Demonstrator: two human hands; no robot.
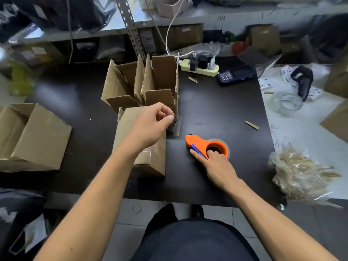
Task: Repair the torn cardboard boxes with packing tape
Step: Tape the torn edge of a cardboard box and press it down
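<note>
At centre frame, the left hand (150,127) pinches a strip of clear tape (176,125) at the edge of a cardboard box (150,159). Lower right of it, the right hand (216,162) grips the orange tape dispenser (205,145), flat on the dark worktop (216,110). Open boxes (143,81) stand behind.

Your left hand (150,125) hides the box top (130,117). The dispenser (205,146) covers its tape roll. Shelf contents (56,17) are blurred.
</note>
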